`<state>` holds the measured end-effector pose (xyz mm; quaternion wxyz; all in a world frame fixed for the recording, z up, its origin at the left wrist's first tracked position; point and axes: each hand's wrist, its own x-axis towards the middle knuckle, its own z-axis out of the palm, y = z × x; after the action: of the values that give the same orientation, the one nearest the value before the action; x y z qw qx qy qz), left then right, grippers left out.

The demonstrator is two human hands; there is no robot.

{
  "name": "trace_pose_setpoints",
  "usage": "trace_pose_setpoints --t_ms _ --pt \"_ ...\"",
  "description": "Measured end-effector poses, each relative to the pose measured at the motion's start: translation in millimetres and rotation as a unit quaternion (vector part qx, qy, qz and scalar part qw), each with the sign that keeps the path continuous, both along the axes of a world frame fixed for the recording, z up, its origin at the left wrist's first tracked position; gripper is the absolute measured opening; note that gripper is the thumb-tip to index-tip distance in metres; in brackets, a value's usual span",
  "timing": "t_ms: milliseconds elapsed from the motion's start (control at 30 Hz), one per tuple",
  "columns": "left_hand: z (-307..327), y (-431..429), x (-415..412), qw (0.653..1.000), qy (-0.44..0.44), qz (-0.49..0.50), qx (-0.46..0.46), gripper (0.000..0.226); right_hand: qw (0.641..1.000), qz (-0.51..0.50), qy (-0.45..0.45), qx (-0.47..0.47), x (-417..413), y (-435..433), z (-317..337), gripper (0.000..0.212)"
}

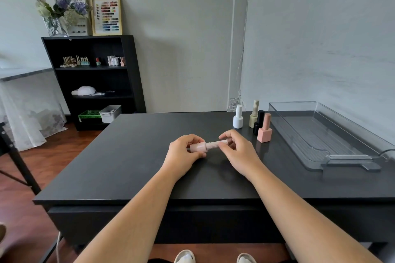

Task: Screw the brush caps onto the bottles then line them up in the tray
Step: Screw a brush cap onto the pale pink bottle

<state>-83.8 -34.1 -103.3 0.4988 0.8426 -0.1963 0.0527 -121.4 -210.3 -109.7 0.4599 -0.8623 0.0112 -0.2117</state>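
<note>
My left hand (pixel 185 151) grips a pale pink bottle (pixel 197 147) lying sideways just above the black table (pixel 136 162). My right hand (pixel 235 147) pinches the ribbed pink brush cap (pixel 213 145) that sits on the bottle's neck. Behind my right hand stand several capped bottles: a white one (pixel 238 117), a cream one (pixel 254 114), a black one (pixel 258 121) and a square pink one (pixel 265 129). The clear plastic tray (pixel 333 156) lies at the right of the table with nothing in it.
A black shelf unit (pixel 94 81) with small bottles, a white lamp and bins stands at the back left against the wall. A dark stand leg (pixel 19 162) is at the left edge. My shoes (pixel 184 256) show below the table's front edge.
</note>
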Motion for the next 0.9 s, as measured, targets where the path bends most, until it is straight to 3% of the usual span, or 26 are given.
trace_pose_setpoints --t_ms 67,167,233,400,567,633,800,900 --pt "0.2 0.0 -0.3 1.000 0.001 -0.001 -0.001 0.028 1.000 -0.004 -0.007 -0.013 -0.9 -1.6 -0.4 0.011" --pt "0.7 -0.4 -1.2 1.000 0.000 -0.006 0.003 0.029 0.997 -0.046 0.033 -0.056 -0.9 0.0 2.2 0.042" --pt "0.7 0.0 -1.5 1.000 -0.002 -0.006 0.004 0.029 0.995 -0.059 0.054 -0.062 -0.5 2.0 3.9 0.048" --pt "0.9 0.5 -1.5 1.000 -0.003 -0.003 0.003 0.028 0.999 0.006 0.021 -0.026 -1.8 -0.1 1.7 0.009" --pt "0.9 -0.4 -2.3 1.000 -0.005 -0.011 0.013 0.031 0.994 -0.042 0.047 -0.093 -1.9 1.4 3.6 0.048" --pt "0.8 -0.3 -2.1 1.000 -0.006 -0.011 0.016 0.032 0.992 -0.059 0.058 -0.092 -1.0 3.3 4.0 0.053" --pt "0.6 -0.2 -0.9 1.000 -0.015 -0.001 0.008 0.031 0.999 -0.005 0.025 -0.045 -3.5 1.9 3.5 0.017" --pt "0.5 -0.1 -0.3 1.000 -0.012 -0.003 0.006 0.031 0.999 0.000 0.009 -0.045 -3.7 0.1 3.7 0.013"
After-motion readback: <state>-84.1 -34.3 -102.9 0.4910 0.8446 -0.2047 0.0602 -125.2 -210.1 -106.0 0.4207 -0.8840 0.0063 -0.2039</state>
